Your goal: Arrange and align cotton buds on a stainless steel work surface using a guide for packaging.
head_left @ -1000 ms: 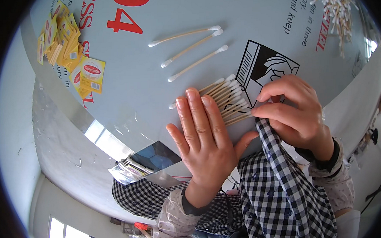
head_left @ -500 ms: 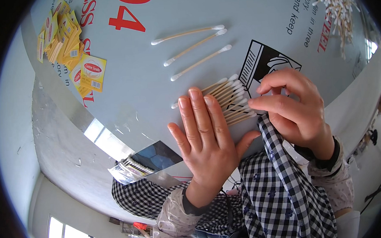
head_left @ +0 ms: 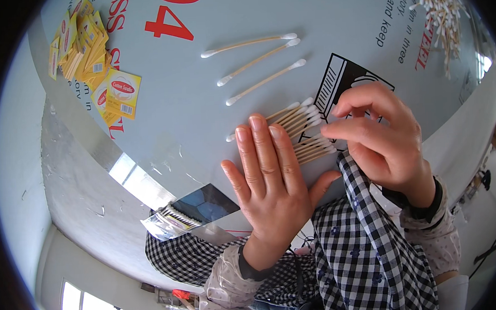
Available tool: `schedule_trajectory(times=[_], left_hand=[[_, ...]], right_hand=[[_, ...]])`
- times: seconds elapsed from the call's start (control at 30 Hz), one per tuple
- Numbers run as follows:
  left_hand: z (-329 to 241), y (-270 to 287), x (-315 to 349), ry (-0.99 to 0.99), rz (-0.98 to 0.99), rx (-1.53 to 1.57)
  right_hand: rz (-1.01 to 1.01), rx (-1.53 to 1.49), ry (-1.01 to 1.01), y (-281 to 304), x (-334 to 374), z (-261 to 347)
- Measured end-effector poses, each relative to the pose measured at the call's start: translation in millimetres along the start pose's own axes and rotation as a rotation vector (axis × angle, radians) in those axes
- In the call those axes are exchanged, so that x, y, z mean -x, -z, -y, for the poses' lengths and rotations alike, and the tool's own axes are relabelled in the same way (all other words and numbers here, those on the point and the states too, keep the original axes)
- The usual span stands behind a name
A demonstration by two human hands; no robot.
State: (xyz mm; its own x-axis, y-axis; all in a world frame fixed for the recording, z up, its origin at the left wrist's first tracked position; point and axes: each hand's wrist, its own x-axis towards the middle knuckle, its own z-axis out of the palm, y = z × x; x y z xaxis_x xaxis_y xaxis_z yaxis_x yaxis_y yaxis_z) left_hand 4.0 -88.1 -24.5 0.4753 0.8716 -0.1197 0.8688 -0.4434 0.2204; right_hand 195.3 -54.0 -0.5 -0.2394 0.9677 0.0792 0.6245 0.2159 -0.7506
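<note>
My left hand (head_left: 271, 173) lies flat on a row of cotton swabs (head_left: 299, 121), fingers stretched out and thumb spread to the side. It covers the swabs' left parts, while their white tips show on the right. A gap divides the upper swabs from a lower group (head_left: 314, 150). Just right of the tips is my right hand (head_left: 379, 137), its fingers bent and a space between the two nearest fingertips. The lower of these is close to the swab tips; I cannot tell whether it touches. Above the row lie three separate swabs (head_left: 260, 62).
Yellow printed packets (head_left: 88, 48) are piled at the far left, and a heap of loose swabs (head_left: 439, 10) lies at the far right. A clear pouch of swabs (head_left: 175, 219) rests at the table's near left edge. Checked cloth (head_left: 353, 245) covers my lap.
A gap has opened in the row, between the upper swabs and the lower group. My left hand stays flat, and my right hand has barely shifted.
</note>
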Motion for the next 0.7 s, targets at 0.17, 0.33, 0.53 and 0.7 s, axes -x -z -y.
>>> schedule_trajectory(times=[0.17,0.33,0.53,0.7], left_hand=[[0.0,-0.3,0.0,0.000,-0.004,0.005],[-2.9,1.6,-1.3,0.066,-0.015,0.028],[-3.7,1.8,-1.5,0.069,-0.010,0.029],[-3.2,2.5,-1.5,0.073,-0.010,0.027]], right_hand=[[-0.033,0.014,-0.070,-2.6,-2.6,2.1],[0.008,0.018,-0.055,0.1,-3.0,-0.3],[-0.028,0.011,-0.045,-0.2,-9.7,2.3],[-0.023,0.042,-0.049,-1.6,-10.9,0.8]])
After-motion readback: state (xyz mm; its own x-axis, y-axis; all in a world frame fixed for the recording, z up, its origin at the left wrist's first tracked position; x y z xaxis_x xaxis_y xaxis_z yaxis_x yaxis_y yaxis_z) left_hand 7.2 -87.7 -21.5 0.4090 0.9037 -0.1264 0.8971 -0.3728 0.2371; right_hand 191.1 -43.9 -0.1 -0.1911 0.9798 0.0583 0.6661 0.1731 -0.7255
